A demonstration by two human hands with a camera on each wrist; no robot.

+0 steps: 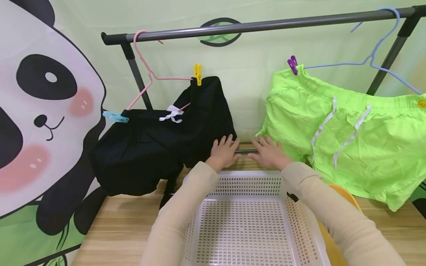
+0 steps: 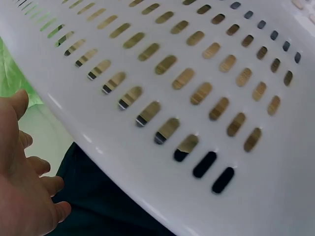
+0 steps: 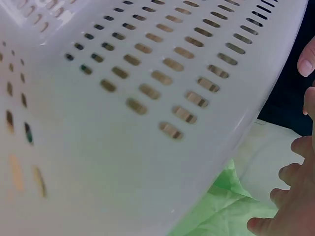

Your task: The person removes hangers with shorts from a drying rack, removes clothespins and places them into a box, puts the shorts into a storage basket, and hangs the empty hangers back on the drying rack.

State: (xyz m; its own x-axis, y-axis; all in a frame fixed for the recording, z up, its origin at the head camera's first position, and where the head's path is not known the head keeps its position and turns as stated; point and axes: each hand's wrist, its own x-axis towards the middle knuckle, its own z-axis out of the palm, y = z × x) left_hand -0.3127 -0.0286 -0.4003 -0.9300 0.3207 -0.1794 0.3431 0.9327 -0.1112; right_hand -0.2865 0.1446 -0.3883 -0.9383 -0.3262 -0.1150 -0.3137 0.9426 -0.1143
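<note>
Beyond the far rim of a white perforated basket, both hands reach forward with fingers spread and nothing held. The left hand is beside black shorts, which hang from a pink hanger by a yellow clothespin and a blue clothespin. Near the lower left edge of bright green shorts is the right hand. A purple clothespin fixes those shorts to a blue hanger. Whether either hand touches the cloth, I cannot tell.
A dark rail of a garment rack carries both hangers. Low between the hands runs a thin dark bar. Part of an orange object shows by the basket's right side, on the wooden table. A panda-printed backdrop hangs behind.
</note>
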